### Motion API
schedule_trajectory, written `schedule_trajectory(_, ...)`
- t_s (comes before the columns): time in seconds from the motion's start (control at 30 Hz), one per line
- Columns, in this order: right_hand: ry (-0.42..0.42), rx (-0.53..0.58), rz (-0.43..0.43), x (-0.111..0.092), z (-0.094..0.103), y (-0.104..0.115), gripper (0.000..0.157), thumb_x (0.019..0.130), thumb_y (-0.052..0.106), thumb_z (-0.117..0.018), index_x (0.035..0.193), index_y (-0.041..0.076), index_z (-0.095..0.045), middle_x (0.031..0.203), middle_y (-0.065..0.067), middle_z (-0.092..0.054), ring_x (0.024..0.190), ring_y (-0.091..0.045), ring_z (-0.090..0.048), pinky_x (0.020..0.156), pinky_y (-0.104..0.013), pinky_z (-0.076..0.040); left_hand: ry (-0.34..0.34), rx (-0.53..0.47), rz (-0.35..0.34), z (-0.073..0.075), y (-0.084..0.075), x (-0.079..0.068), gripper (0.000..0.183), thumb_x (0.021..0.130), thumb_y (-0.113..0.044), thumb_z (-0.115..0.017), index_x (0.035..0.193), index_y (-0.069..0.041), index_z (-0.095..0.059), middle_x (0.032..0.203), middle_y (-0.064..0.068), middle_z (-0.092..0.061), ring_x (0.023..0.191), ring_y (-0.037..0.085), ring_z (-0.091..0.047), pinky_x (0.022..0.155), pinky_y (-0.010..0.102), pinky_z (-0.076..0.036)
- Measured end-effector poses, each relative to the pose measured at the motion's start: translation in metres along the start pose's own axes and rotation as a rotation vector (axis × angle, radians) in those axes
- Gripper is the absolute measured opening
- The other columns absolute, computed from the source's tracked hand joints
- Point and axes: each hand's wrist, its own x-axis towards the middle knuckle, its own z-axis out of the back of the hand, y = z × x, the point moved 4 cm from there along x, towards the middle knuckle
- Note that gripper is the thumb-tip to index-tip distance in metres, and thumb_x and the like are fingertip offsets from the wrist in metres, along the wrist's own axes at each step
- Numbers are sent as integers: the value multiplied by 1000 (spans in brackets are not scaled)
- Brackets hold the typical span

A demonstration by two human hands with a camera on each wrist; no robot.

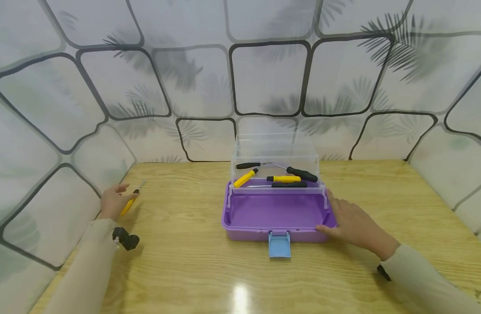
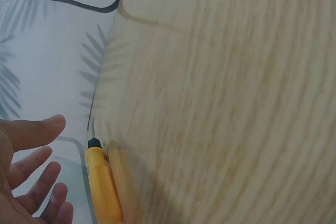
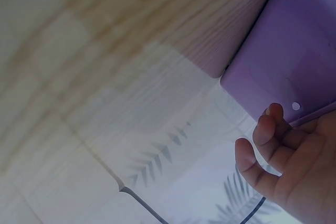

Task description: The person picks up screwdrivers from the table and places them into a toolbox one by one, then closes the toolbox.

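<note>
At the table's left side my left hand [image 1: 114, 201] reaches beside a screwdriver [image 1: 129, 206] with a yellow handle, black collar and metal shaft. The left wrist view shows the fingers spread apart, with the yellow handle [image 2: 103, 187] lying on the table just beyond them. A purple toolbox [image 1: 248, 235] stands right of centre, its lid raised and its blue latch [image 1: 280, 246] hanging down in front. My right hand [image 1: 354, 222] holds the box's right end, thumb over the front corner and fingers along the side. In the right wrist view, curled fingers [image 3: 265, 129] meet the purple wall.
A clear tray [image 1: 317, 172] sits raised at the back of the box. It holds several yellow- and black-handled tools, among them a yellow-handled one [image 1: 289, 179] and a black-handled one [image 1: 302, 174]. Patterned cloth [image 1: 201, 83] walls the wooden table [image 1: 177, 261] at the back and sides.
</note>
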Motion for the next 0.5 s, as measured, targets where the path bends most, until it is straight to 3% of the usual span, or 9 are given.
schedule_trajectory(0.2, 2, -7, 5, 1, 0, 0, 104, 83, 58, -59, 144, -14, -14, 124, -35, -52, 109, -46, -55, 91, -58, -44, 15, 21, 22, -1, 6, -3, 59, 89, -17, -62, 137, 9, -38, 138, 34, -39, 127, 49, -36, 106, 56, -32)
schedule_trajectory(0.5, -1, -3, 3, 1, 0, 0, 104, 83, 57, -60, 144, -14, -15, 121, -34, -54, 107, -45, -56, 90, -56, -44, 6, 84, 0, -1, 13, -9, 59, 88, -18, -63, 132, 13, -41, 132, 36, -43, 122, 50, -42, 102, 54, -36)
